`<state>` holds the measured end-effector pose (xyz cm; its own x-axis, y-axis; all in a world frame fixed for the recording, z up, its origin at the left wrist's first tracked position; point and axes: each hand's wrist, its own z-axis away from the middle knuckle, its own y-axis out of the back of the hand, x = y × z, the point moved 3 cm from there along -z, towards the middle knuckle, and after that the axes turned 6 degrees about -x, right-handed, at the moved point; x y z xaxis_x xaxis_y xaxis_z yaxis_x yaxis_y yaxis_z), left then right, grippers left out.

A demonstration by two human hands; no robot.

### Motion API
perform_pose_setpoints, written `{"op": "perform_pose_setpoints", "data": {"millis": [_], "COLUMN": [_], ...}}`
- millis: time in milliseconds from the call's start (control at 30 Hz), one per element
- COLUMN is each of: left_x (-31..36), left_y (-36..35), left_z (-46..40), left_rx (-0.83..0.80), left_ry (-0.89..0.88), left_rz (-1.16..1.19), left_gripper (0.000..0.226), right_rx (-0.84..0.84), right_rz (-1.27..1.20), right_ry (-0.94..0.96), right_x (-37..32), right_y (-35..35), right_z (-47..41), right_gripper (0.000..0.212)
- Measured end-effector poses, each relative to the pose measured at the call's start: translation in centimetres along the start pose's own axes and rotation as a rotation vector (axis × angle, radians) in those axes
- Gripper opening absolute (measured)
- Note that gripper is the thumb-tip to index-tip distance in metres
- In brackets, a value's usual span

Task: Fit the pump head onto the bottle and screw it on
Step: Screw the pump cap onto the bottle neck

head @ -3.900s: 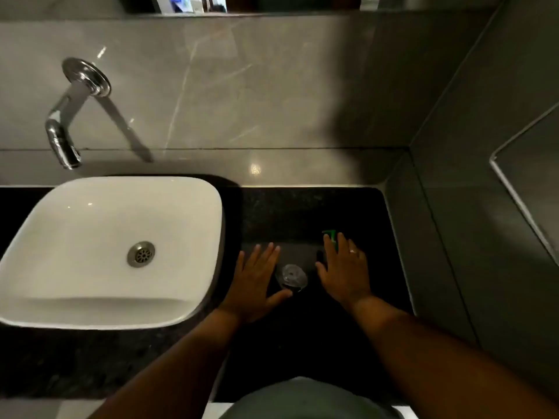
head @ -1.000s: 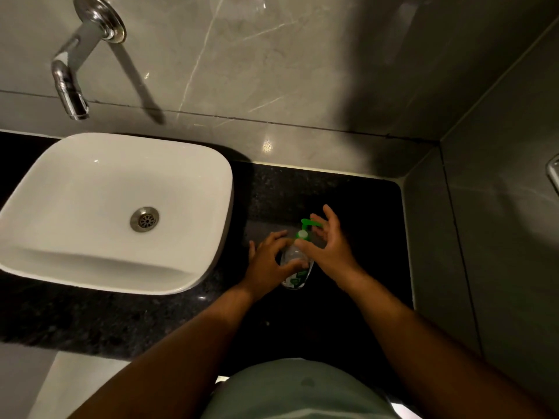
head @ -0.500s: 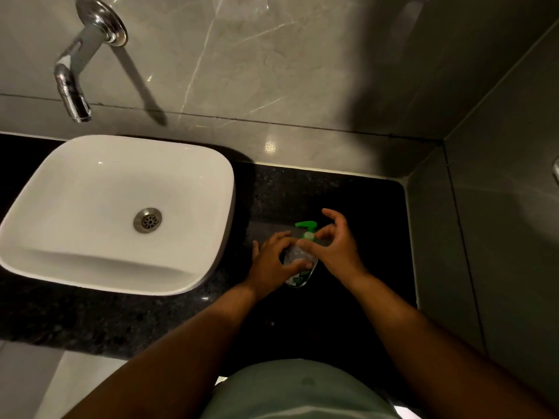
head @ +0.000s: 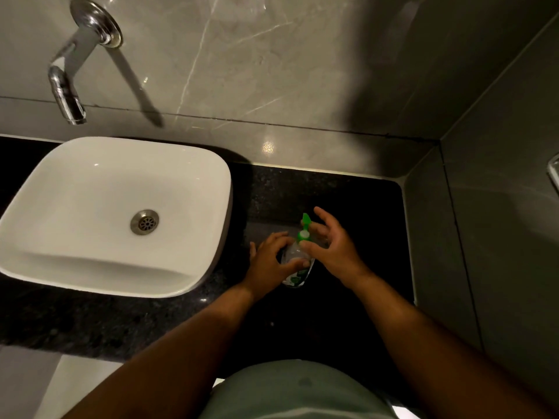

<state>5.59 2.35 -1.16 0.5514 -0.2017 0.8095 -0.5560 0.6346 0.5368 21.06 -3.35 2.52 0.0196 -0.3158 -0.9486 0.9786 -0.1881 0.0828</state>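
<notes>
head view: one camera, looking down on both hands
bottle (head: 298, 264): clear, upright on the dark tabletop (head: 348, 195), just right of the white sink (head: 208, 176)
left hand (head: 272, 261): grip wrapped round the bottle's body, thumb across the front, holding it steady
pump head (head: 303, 229): green, seated on the neck directly above the left grip, spout pointing away from the person
right hand (head: 332, 246): thumb and a finger touch the green collar, the other fingers spread wide; a light pinch rather than a clench, and how firmly it bites i cannot tell
step in hand: judged to be the screwing-on, threads likely part-way
doing it well: keep the left grip tight and low so the bottle does not spin; turn the collar, not the spout; keep the head square to the neck to avoid cross-threading
finish: stop once the collar goes snug
</notes>
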Motion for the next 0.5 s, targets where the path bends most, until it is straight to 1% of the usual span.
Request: {"op": "perform_pose_setpoints", "data": {"millis": [67, 133, 167, 233, 300, 400, 467, 500], "left_x": [0.2, 0.4, 0.6, 0.8, 0.7, 0.4, 0.3, 0.3], "left_y": [0.1, 0.0, 0.0, -0.2, -0.3, -0.6, -0.8, -0.8], "left_z": [0.1, 0.2, 0.3, 0.4, 0.4, 0.2, 0.2, 0.2], "left_rx": [0.005, -0.003, -0.007, -0.004, 0.004, -0.006, -0.025, -0.026], "left_ry": [-0.001, -0.006, -0.008, -0.004, -0.004, -0.015, -0.006, -0.002], "left_rz": [-0.012, -0.008, 0.005, 0.030, 0.029, 0.015, 0.031, 0.043], "left_gripper": [0.062, 0.057, 0.055, 0.055, 0.057, 0.054, 0.045, 0.042], "right_rx": [0.063, 0.134, 0.137, 0.071, 0.021, 0.088, 0.144, 0.134], "right_rz": [-0.011, 0.026, 0.032, -0.028, -0.085, -0.012, 0.065, 0.051], "right_ry": [0.007, 0.020, 0.018, -0.013, -0.016, 0.045, 0.053, 0.037], "right_x": [0.0, -0.1, -0.1, 0.0, 0.1, -0.5, -1.0, -1.0], "right_y": [0.2, 0.3, 0.2, -0.1, 0.0, 0.2, 0.2, 0.1], "right_z": [0.0, 0.0, 0.1, 0.2, 0.3, 0.4, 0.5, 0.5], "right_gripper": [0.077, 0.077, 0.080, 0.084, 0.077, 0.066, 0.069, 0.074]}}
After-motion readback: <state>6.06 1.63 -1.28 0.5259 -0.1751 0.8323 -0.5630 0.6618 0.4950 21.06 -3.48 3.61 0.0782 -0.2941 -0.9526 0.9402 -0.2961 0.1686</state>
